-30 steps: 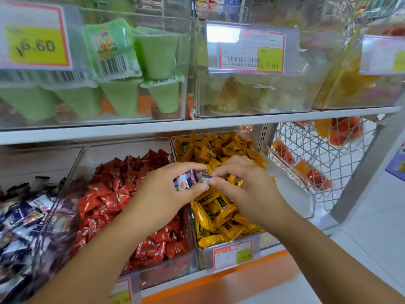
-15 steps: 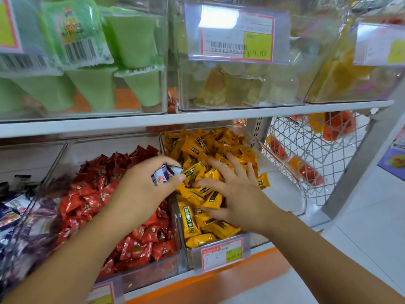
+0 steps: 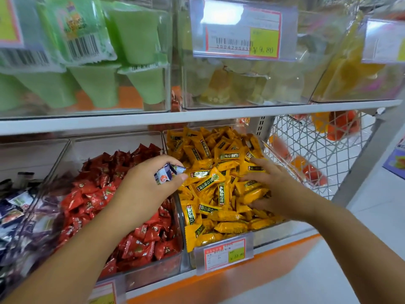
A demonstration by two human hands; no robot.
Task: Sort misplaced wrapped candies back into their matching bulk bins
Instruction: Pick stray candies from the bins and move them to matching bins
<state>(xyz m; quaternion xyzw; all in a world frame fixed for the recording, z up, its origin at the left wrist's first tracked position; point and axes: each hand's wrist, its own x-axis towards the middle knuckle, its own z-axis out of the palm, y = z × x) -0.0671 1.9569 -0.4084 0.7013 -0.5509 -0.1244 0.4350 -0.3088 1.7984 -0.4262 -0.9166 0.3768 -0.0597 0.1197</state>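
My left hand (image 3: 144,189) grips a few blue-and-white wrapped candies (image 3: 165,174) above the divide between the red bin and the yellow bin. My right hand (image 3: 276,189) lies spread on the yellow candies (image 3: 210,178) in the clear yellow-candy bin (image 3: 291,231), its fingers pushed among the wrappers. The red candies (image 3: 92,196) fill the bin to the left. Blue-and-white candies (image 3: 15,207) of the same kind lie in the far-left bin.
A white shelf edge (image 3: 197,117) runs just above the bins, with clear bins of green jelly cups (image 3: 94,84) and pale sweets over it. A white wire basket (image 3: 317,159) with orange packs stands to the right. Price tags (image 3: 223,253) hang on the bin fronts.
My right hand let go of the blue-and-white candies, moved right and spread flat into the yellow candies. My left hand kept the candies and stayed near the bin divide.
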